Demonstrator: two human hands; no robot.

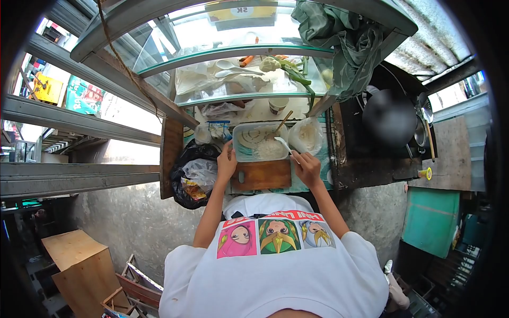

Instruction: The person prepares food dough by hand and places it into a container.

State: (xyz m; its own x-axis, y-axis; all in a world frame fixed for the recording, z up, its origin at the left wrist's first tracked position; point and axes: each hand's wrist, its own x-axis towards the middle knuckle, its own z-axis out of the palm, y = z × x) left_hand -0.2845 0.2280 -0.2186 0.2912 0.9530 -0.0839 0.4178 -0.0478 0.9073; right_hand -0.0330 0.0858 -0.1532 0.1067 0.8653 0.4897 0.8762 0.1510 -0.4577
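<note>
A clear plastic container [249, 159] stands in front of me, with some pale, grainy stuff spread over its bottom. My left hand [228, 158] grips its left edge, fingers closed. In my right hand [306, 166] is a white spoon [284, 143], its bowl end at the container's right side. A wooden handle [284, 121] leans out over the far rim. Touching or close beside the container on the right is an open clear plastic bag [307, 136] of pale contents. Nearer to me lies a wooden cutting board [264, 176].
A black bag [183, 159] with wrappers hangs at the left. Above, a glass display case [238, 51] holds vegetables and white spoons. A paper cup [278, 105] stands behind the container. On the right are a dark wok [389, 116] and a hanging green cloth [344, 47].
</note>
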